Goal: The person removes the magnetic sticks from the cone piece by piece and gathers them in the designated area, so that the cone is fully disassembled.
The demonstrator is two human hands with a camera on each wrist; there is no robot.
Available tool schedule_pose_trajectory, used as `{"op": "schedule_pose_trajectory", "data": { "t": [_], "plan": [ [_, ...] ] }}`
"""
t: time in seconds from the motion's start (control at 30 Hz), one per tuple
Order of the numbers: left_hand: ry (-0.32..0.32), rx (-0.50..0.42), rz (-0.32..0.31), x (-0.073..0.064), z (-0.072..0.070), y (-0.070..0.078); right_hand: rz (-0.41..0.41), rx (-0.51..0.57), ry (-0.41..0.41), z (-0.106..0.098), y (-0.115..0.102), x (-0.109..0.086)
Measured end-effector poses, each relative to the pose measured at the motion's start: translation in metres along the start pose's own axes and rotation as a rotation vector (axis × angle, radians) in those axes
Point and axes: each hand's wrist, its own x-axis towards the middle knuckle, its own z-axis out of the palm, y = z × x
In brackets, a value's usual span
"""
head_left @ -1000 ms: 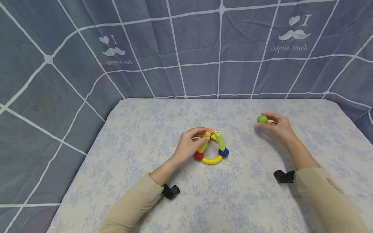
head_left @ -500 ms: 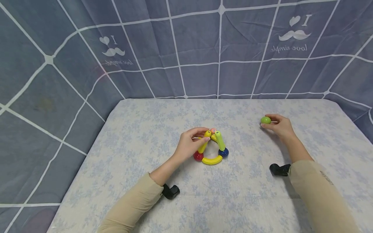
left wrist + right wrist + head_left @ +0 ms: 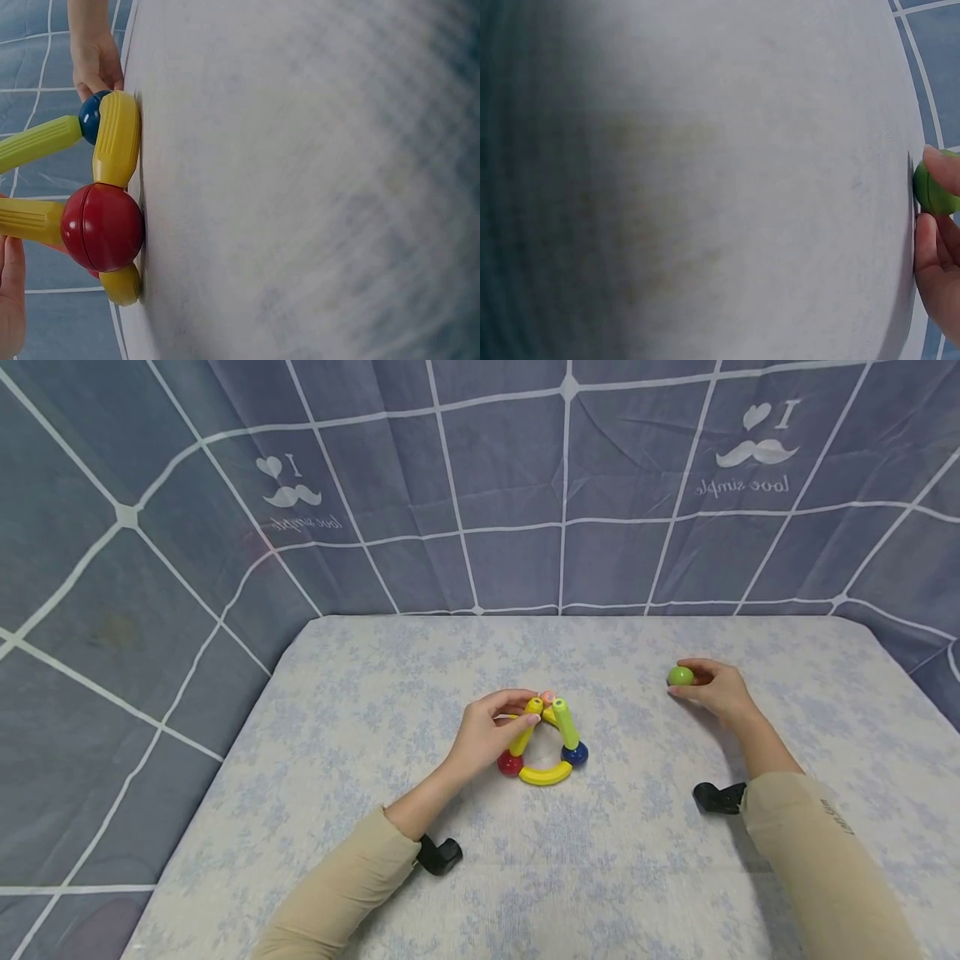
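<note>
- The left arm comes in from the lower left, its beige sleeve [image 3: 352, 877] ending short of the wrist, and slants up and rightward across the counter [image 3: 390, 677].
- The left hand [image 3: 483, 727] is turned toward the right, thumb on the near side and fingers on the far side; its grip pinches the upper part of a yellow stick [image 3: 520, 742].
- That stick rises, leaning, from a red ball [image 3: 511, 765]; a curved yellow piece [image 3: 546, 775] lies on the counter, joining it to a blue ball [image 3: 575, 754].
- A light green stick [image 3: 567, 723] tilts up from the blue ball, its upper end near the yellow stick's but apart from it; a pink-topped piece [image 3: 548, 697] shows just behind.
- The right arm reaches from the lower right, forearm angled up and leftward.
- The right hand [image 3: 722, 690] points left, well apart from the structure, its grip holding a green ball [image 3: 680, 676] between thumb and fingers, low over the counter; whether the ball touches the cloth cannot be told.
</note>
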Motion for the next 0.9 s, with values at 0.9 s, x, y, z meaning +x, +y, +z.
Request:
{"op": "schedule_pose_trajectory", "data": {
  "t": [0.9],
  "plan": [
    [0.005, -0.014, -0.006, 0.0007, -0.0007, -0.0007, -0.010, 0.013, -0.029, -0.0041, -0.0053, 0.0009]
  ]
}}
